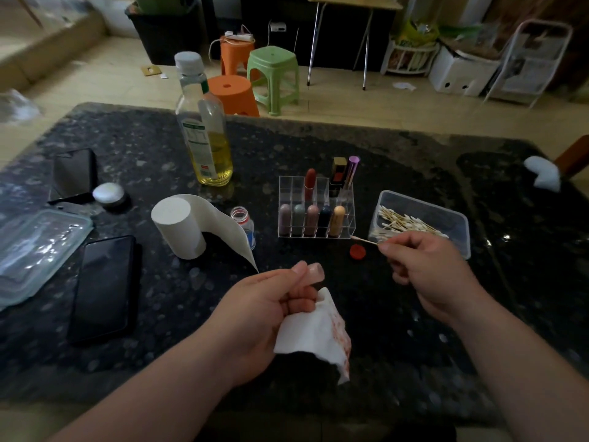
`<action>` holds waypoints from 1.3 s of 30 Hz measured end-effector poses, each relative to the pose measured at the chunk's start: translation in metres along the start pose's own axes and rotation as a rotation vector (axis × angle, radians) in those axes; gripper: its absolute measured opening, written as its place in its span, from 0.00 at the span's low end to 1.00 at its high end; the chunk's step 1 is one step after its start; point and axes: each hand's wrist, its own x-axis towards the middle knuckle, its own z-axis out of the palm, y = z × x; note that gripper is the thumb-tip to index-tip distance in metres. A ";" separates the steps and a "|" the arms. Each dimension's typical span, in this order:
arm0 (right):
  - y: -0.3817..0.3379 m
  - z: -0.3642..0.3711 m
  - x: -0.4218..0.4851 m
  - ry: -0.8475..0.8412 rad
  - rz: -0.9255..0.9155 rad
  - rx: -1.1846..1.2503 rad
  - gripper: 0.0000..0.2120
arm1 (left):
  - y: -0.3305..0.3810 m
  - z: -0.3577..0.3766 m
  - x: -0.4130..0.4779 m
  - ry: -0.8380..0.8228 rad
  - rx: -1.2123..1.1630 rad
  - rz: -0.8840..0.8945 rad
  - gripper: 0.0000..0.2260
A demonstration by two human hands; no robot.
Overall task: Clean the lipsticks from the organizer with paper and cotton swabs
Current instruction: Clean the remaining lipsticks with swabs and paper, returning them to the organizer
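Note:
A clear acrylic organizer (349,202) stands mid-table with several lipsticks (310,220) in its slots. My left hand (267,309) grips a pale pink lipstick (314,274) together with a white paper piece (315,333) stained orange-red, in front of the organizer. My right hand (427,266) pinches a cotton swab (365,240) whose tip points left toward the organizer's right corner. Right of the organizer, a clear tub (452,218) holds several cotton swabs (404,223). A paper roll (178,228) stands at the left with a strip hanging loose.
On the dark stone table (414,330): an oil bottle (205,129), a small open bottle (245,223), a red cap (357,251), two phones (105,287) (73,173), a round white lid (108,193), a clear plastic lid (35,250), crumpled tissue (543,173) far right. Stools (272,74) beyond.

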 end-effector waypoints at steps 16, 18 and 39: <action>-0.031 -0.018 -0.068 -0.281 -0.427 -0.334 0.07 | 0.000 0.000 -0.013 -0.137 0.181 0.131 0.16; -0.030 -0.018 -0.070 -0.279 -0.455 -0.358 0.07 | 0.000 0.001 -0.013 -0.142 0.188 0.127 0.18; -0.032 -0.024 -0.073 -0.496 -0.398 -0.360 0.06 | 0.003 -0.002 -0.018 -0.116 0.510 0.312 0.10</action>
